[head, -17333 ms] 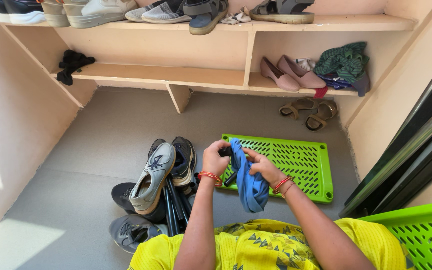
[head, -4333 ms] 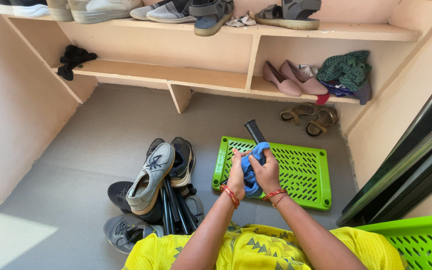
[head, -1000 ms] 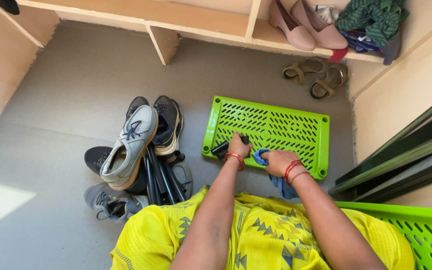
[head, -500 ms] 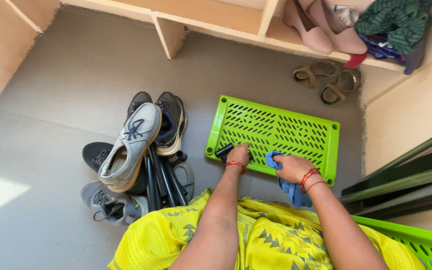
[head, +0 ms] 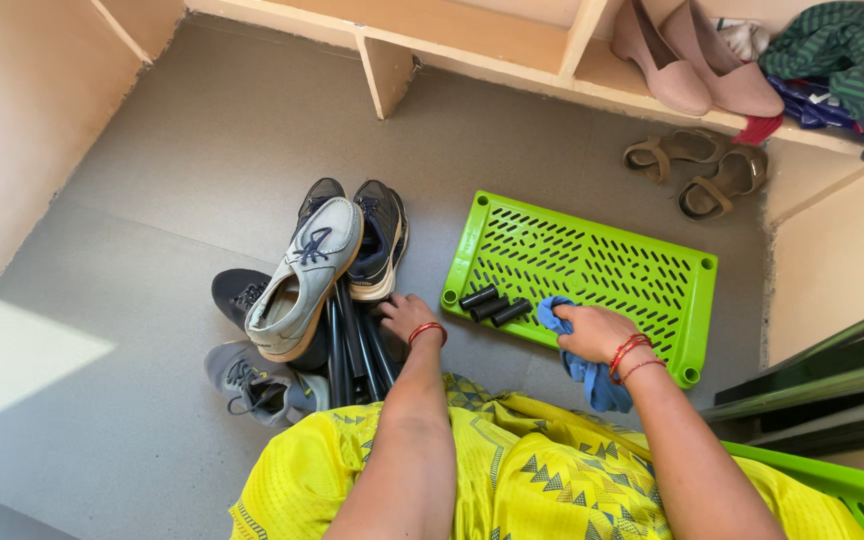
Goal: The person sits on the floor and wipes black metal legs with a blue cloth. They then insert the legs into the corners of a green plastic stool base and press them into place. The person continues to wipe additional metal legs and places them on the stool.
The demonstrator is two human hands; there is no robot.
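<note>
Black tubes [head: 357, 345] beside piled shoes [head: 307, 275] meet left hand [head: 404, 315], fingers seemingly curled; right hand [head: 592, 330] grips blue cloth [head: 592, 375]

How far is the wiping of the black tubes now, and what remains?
Three short black tubes lie on the green panel, apparently wiped. The right hand holds the blue cloth against the panel. The left hand reaches the bundle of long black tubes beside the shoes, seemingly not yet wiped.
</note>
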